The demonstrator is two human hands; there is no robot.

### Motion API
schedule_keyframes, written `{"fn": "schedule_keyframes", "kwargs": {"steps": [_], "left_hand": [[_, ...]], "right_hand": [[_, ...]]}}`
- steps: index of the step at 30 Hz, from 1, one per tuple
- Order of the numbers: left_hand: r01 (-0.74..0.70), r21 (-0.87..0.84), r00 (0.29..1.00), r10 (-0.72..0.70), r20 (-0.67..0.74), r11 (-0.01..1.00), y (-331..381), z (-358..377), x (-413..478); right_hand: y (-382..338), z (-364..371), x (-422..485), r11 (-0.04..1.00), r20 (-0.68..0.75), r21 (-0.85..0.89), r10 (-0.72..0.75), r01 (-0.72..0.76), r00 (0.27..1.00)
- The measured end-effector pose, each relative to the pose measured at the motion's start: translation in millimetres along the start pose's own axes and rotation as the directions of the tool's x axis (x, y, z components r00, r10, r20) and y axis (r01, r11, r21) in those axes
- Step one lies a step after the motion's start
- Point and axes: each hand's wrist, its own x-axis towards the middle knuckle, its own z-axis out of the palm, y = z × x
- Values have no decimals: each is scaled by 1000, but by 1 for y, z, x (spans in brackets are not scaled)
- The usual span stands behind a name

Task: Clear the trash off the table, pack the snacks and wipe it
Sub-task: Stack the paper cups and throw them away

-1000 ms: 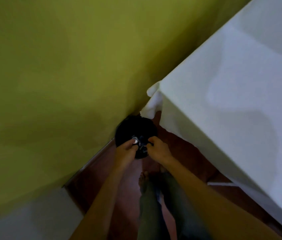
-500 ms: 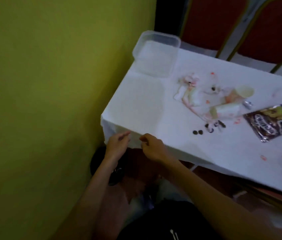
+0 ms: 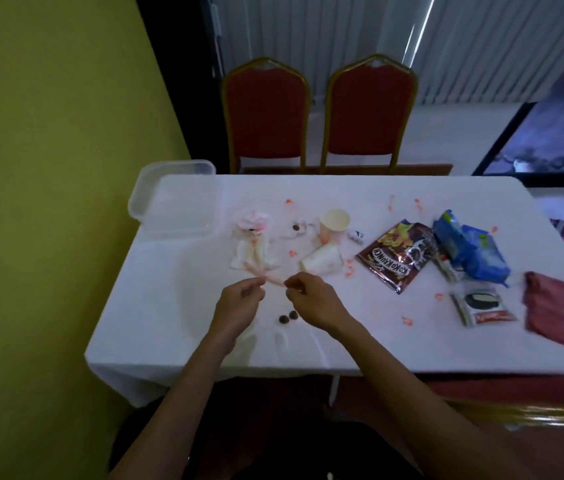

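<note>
1. Head view, surroundings: a surface (image 3: pixel 156 306) under a white cloth fills the middle of the frame. A yellow-green wall (image 3: pixel 48 168) is on the left and two red chairs (image 3: pixel 266 112) stand behind it.
2. A clear plastic box (image 3: pixel 176 202) sits at the upper left corner. The trash lies centre: stained tissue (image 3: pixel 253 237), two tipped paper cups (image 3: pixel 322 263) and pink spots (image 3: pixel 407 321).
3. The snacks lie to the right: a brown cereal bag (image 3: pixel 395 258), a blue packet (image 3: pixel 471 251) and a small cookie packet (image 3: pixel 481 306). A red rag (image 3: pixel 561 317) is at the right edge.
4. The left hand (image 3: pixel 239 303) and right hand (image 3: pixel 311 299) hover low centre, close together. Their fingers are curled at a twisted pink tissue strip (image 3: pixel 266 277).
5. I cannot tell whether either hand grips the strip. Two cereal balls (image 3: pixel 288 317) lie between the wrists.
6. The rag is cut off by the frame, and the packets are blurred.
7. The bags are glossy and crinkled, and the box is rounded and see-through.
</note>
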Motion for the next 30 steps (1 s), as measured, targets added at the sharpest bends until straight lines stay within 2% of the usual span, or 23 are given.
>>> {"fn": "schedule_keyframes", "kwargs": {"steps": [3,8,13,16,20,23,26,28,30], "left_hand": [[-37,35,997,34,62,999,24,36,20],[-82,87,992,73,102,993,60,88,44],[-112,280,993,99,61,954,72,126,71],[-95,450,995,81,51,888,71,147,86],[-73,682,997,41,64,727,55,161,109],[-71,747,997,33,65,661,47,165,117],[-84,830,996,69,55,552,42,168,121],[-70,859,997,61,45,507,35,169,125],[-55,862,998,49,35,503,33,168,127]], "right_hand": [[18,-42,12,1000,-80,9,-4,5,997],[53,-96,30,999,-124,29,17,-14,992],[69,-128,57,1000,-105,-20,17,-19,994],[69,-141,82,994,-87,-103,13,-22,996],[66,-145,114,985,-70,-168,31,-42,997],[67,-142,132,968,-31,-249,33,-39,999],[74,-135,145,936,17,-352,28,-20,999],[79,-129,150,917,-5,-398,6,-7,1000],[85,-126,152,917,-64,-398,-20,-8,998]]}}
